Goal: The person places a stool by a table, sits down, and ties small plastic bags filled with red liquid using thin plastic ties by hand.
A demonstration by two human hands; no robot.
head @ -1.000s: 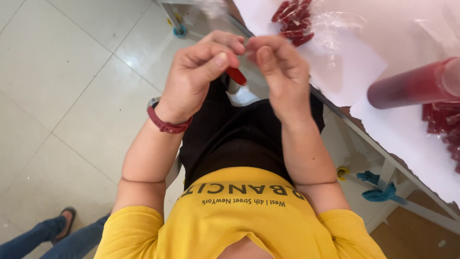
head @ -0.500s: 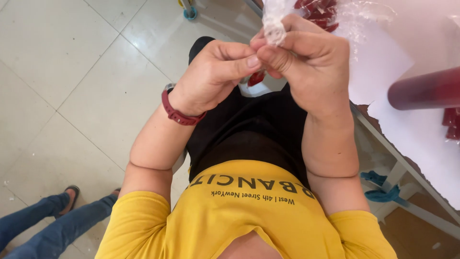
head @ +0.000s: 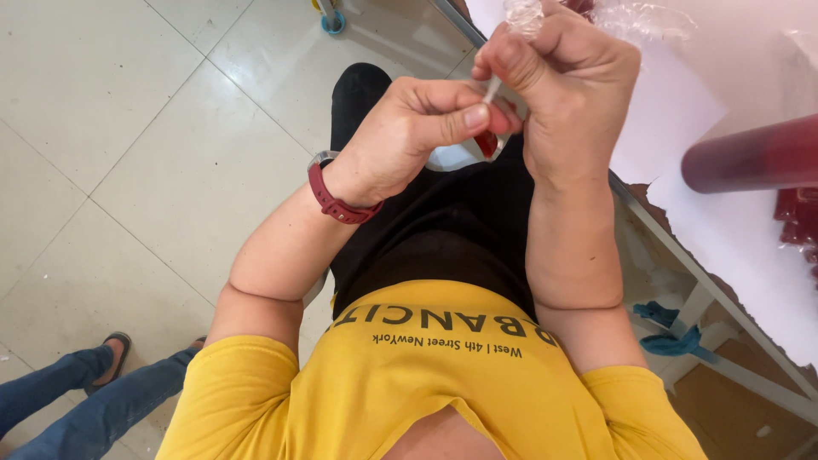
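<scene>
Left hand [head: 409, 136] pinches a small red piece [head: 486, 142] over the lap; right hand [head: 571, 81] is closed around a clear plastic wrapper [head: 521, 14]. White-covered counter [head: 682, 111] at right carries a dark red roll [head: 750, 158]. Pale tiled floor [head: 128, 128] below.

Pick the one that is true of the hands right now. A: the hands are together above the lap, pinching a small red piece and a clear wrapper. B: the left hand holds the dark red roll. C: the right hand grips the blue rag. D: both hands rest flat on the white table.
A: the left hand and right hand meet above the lap, with a small red piece and a clear wrapper pinched between them.
</scene>
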